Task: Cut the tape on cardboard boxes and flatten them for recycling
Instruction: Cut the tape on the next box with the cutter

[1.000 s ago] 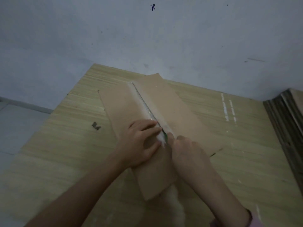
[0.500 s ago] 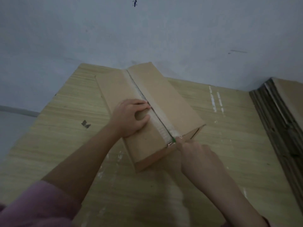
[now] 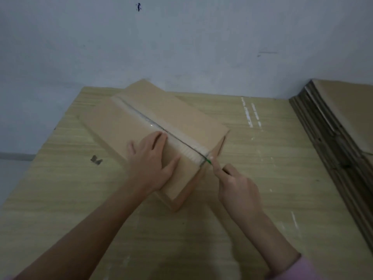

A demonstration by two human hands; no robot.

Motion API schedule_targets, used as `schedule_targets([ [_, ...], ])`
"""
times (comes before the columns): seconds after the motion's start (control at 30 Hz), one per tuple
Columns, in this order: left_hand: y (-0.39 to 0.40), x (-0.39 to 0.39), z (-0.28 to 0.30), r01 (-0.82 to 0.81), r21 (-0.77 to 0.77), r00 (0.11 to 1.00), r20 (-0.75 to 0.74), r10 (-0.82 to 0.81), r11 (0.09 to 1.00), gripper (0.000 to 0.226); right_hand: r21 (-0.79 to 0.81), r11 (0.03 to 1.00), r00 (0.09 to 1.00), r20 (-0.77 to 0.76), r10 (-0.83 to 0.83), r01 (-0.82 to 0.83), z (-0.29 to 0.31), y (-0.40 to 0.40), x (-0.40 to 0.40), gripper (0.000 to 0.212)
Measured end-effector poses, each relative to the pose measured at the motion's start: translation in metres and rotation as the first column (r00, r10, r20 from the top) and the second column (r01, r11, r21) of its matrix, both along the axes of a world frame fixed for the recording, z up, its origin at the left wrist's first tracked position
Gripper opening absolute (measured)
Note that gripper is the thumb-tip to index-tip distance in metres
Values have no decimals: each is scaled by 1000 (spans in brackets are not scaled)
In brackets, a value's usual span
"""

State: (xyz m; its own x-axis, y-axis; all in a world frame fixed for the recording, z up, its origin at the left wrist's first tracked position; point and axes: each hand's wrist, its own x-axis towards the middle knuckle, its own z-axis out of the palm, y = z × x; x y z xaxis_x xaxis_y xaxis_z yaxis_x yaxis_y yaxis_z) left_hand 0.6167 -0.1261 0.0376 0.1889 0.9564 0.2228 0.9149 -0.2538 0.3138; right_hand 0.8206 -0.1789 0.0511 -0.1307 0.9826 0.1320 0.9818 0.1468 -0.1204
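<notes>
A pale wood-grain bench (image 3: pixel 60 199) is filling the lower part of the view, running back to a plain grey-white wall (image 3: pixel 181 47). A small dark scrap (image 3: pixel 96 159) is lying on the bench towards its left edge. Short white streaks (image 3: pixel 251 115) are marking the bench surface near the wall. A small dark mark (image 3: pixel 138 7) is showing high on the wall.

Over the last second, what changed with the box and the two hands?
The right hand drew the green-tipped cutter along the tape seam toward the person, from mid-box to the near end of the cardboard box, where its tip now sits. The left hand slid nearer on the left flap, fingers now flat. Unchanged: the cutter stays gripped, the box remains on the wooden board, and the flattened stack stays at right.
</notes>
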Motion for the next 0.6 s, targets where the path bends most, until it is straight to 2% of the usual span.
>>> schedule_targets([
  [0.07, -5, 10, -3, 184, 126, 979, 61, -193, 975, 56, 59, 997, 999, -20, 45, -43, -7, 7, 7, 74],
  [0.13, -7, 17, -3, 308, 143, 946, 55, -319, 940, 44, 108, 992, 997, -33, 70, -66, -5, 10, 14, 72],
  [0.23, -5, 23, -4, 295, 114, 952, 47, -301, 949, 45, 220, 972, 994, -48, 98, -85, -7, 4, 23, 59],
  [0.33, -4, 31, -3, 244, 80, 970, -22, -244, 966, 54, 312, 950, 973, -224, 58, 15, -14, -3, 27, 47],
  [0.4, -5, 35, -2, 235, 56, 972, -42, -233, 970, 56, 218, 966, 881, -472, -21, 140, -17, -7, 23, 41],
  [0.47, -6, 35, -2, 238, 47, 970, -55, -235, 970, 57, 8, 974, 675, -722, -150, 224, -18, -9, 18, 39],
  [0.5, -7, 34, -2, 240, 42, 969, -72, -236, 970, 58, -63, 970, 589, -784, -195, 237, -19, -10, 15, 39],
  [0.53, -8, 34, -1, 242, 39, 966, -98, -237, 969, 60, -72, 967, 566, -800, -201, 242, -20, -11, 13, 39],
  [0.6, -8, 33, -1, 250, 42, 958, -157, -241, 967, 63, -22, 970, 610, -774, -170, 242, -21, -13, 11, 36],
])
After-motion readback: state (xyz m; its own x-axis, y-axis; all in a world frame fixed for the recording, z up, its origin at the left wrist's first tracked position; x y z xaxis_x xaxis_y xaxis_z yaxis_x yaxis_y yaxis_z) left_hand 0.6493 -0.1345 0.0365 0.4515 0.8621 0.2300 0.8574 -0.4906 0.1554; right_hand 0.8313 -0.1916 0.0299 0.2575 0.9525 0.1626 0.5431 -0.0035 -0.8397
